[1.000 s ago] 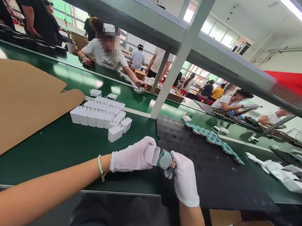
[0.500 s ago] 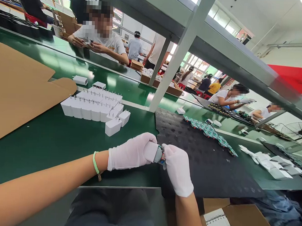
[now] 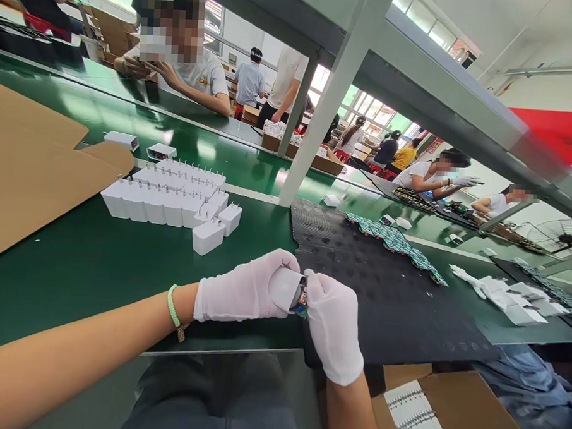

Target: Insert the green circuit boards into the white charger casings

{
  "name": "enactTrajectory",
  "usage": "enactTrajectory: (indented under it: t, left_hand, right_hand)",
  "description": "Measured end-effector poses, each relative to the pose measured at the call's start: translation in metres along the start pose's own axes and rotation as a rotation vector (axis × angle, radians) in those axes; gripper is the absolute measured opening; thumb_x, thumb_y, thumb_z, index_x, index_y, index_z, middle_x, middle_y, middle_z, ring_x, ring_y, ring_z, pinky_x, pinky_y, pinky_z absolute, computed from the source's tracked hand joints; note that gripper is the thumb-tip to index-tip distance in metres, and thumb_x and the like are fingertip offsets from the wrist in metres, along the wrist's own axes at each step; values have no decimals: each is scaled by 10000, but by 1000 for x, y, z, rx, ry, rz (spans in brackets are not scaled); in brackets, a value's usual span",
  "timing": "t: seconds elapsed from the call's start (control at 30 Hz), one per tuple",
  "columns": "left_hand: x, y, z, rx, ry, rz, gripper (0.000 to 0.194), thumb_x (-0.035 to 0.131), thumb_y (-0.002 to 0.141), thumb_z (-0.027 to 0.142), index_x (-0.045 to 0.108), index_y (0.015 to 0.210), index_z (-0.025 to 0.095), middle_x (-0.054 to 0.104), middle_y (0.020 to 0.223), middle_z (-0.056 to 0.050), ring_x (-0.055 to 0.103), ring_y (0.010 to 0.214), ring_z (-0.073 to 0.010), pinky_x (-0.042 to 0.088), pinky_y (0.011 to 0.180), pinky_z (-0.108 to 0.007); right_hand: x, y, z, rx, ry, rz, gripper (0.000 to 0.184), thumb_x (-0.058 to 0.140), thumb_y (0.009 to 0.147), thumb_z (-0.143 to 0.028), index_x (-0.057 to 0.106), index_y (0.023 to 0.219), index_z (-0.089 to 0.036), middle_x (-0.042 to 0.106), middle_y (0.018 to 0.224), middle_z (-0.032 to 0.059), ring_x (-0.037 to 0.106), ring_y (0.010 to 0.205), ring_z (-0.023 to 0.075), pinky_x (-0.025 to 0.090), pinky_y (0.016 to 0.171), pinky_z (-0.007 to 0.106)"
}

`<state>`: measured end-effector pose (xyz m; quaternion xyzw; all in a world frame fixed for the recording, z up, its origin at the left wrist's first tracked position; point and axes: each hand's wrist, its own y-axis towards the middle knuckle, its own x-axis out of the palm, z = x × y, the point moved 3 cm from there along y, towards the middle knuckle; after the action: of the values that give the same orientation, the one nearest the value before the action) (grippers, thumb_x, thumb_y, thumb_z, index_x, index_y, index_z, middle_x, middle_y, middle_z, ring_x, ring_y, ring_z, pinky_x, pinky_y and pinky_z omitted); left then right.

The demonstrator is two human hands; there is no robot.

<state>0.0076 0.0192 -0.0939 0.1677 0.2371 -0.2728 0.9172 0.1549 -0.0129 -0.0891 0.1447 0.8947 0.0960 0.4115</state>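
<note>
My left hand [image 3: 242, 288], in a white glove with a green bracelet at the wrist, grips a white plastic charger shell [image 3: 281, 288]. My right hand [image 3: 333, 327], also gloved, pinches a small green circuit board [image 3: 301, 300] against the shell's open end. Most of the board sits inside the shell, and the fingers hide the rest. Beyond my hands, white plug chargers [image 3: 166, 203] stand in tight rows on the green conveyor belt [image 3: 88, 288], their metal pins pointing up.
A black perforated mat [image 3: 382, 294] holds a line of green circuit boards [image 3: 393, 240]. A tan cardboard sheet [image 3: 32, 159] lies at left. A steel shelf post [image 3: 331, 115] rises ahead. Co-workers [image 3: 188, 77] sit across the belt. A cardboard box [image 3: 448, 411] stands at lower right.
The circuit board has gone further into the white shell, with much less of it showing. My view has shifted, bringing the cardboard box at lower right further into the picture.
</note>
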Motion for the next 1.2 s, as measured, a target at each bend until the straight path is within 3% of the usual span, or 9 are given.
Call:
enactTrajectory:
  t: [0.47, 1.0, 1.2]
  left_hand:
    - [-7, -1, 9, -8, 13, -2, 417, 700, 658, 224, 479, 1012, 228, 582, 940, 31, 579, 795, -140, 478, 694, -250]
    - [-9, -1, 8, -22, 7, -15, 454, 696, 639, 221, 473, 1033, 226, 590, 972, 9, 587, 816, -161, 484, 713, -273]
    - [-11, -3, 11, 3, -14, 2, 426, 688, 667, 233, 476, 1037, 228, 595, 985, 14, 585, 834, -148, 485, 754, -266]
  right_hand:
    - [-23, -4, -6, 106, 66, 8, 387, 378, 812, -442, 221, 542, -214, 208, 547, -36, 206, 530, 108, 173, 465, 278]
    - [-18, -3, -1, 94, 281, 10, 405, 435, 847, -432, 225, 575, -218, 211, 572, -45, 206, 553, 104, 180, 475, 272]
    - [-20, -6, -8, 32, 52, 139, 406, 392, 832, -409, 220, 523, -209, 191, 524, -43, 194, 521, 105, 165, 476, 283]
